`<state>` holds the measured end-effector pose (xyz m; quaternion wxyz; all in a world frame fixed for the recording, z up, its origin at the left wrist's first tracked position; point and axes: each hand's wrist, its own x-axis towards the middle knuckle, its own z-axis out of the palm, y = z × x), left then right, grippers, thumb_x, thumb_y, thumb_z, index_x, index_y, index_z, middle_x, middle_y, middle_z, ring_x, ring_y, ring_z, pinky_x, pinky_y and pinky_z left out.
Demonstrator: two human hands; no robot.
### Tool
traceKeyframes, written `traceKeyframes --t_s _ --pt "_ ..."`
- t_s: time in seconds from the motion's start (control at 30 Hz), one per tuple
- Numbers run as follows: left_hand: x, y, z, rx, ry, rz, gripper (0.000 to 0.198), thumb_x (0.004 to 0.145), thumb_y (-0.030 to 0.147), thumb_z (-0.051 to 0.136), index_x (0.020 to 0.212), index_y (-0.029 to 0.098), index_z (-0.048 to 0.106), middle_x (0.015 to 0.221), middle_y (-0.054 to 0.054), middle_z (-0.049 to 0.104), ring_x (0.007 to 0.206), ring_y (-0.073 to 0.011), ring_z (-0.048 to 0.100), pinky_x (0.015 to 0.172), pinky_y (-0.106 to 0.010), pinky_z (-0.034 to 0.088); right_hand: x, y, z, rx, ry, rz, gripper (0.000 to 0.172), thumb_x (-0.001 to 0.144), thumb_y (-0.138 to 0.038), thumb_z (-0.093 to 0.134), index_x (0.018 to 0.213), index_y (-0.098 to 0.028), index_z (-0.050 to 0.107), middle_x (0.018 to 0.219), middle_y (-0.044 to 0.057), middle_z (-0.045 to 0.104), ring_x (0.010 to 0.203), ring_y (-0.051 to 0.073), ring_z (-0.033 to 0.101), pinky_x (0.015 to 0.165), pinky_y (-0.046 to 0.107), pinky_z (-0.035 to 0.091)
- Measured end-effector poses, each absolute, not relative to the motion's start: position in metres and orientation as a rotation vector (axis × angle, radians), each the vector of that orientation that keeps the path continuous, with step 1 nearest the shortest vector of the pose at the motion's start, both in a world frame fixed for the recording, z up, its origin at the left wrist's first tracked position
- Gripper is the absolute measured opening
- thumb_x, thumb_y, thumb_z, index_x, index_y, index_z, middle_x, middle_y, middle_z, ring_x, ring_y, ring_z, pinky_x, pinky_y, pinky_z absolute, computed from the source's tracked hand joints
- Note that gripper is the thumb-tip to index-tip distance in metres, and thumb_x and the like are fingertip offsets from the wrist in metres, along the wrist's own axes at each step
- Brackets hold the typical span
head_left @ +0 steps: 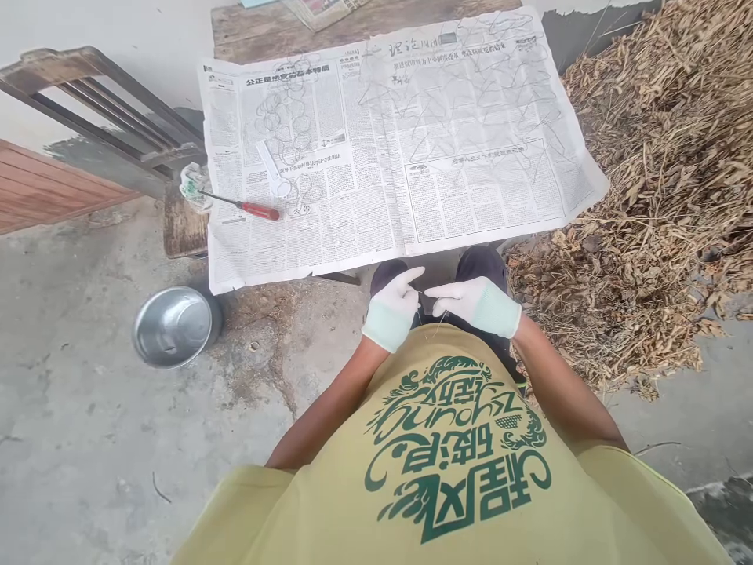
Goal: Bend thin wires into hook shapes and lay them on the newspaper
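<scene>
Wire [422, 293], thin, 1 pc.: betw. person's L hand [391, 308] & R hand [478, 303], both gloved, each pinching it. Short span runs crosswise, L to R; loose ends hang twd. shirt [456, 439]. Neither hand nearer. Loc.: just off newspaper's [376, 242] near edge, abt. mid.
</scene>
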<state>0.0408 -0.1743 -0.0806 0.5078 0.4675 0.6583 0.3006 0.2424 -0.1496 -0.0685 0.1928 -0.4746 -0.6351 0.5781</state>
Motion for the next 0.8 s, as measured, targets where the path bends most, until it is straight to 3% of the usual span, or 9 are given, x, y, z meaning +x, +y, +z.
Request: traceKeyframes --t_s 0.23,0.6,0.8 --pt "0.044 -0.178 -0.085 1.064 1.605 0.816 0.059 0.087 0.015 0.052 0.144 0.022 0.065 0.077 0.001 0.07 0.074 -0.0145 0.066 0.078 -0.027 0.055 0.241 -0.151 -0.075 -1.273 -1.764 1.674 0.032 0.091 -0.025 0.068 0.12 -0.027 0.081 0.097 -0.004 0.084 0.095 0.021 0.08 0.1 0.039 0.062" --pt "0.038 -0.177 -0.089 1.073 1.495 0.833 0.059 0.082 0.015 0.053 0.139 0.02 0.068 0.072 0.002 0.066 0.079 -0.0151 0.069 0.082 -0.028 0.054 0.243 -0.145 -0.063 -1.286 -1.793 1.797 0.045 0.091 -0.014 0.057 0.132 -0.023 0.076 0.083 -0.003 0.083 0.08 0.016 0.078 0.081 0.03 0.064" --pt "0.039 -0.179 -0.088 1.011 1.457 0.853 0.058 0.082 0.016 0.055 0.138 0.018 0.068 0.069 0.003 0.065 0.083 -0.0164 0.072 0.083 -0.029 0.055 0.244 -0.143 -0.064 -1.217 -1.849 1.785 0.047 0.086 -0.012 0.06 0.128 -0.025 0.078 0.073 -0.005 0.08 0.075 0.016 0.077 0.079 0.029 0.064"
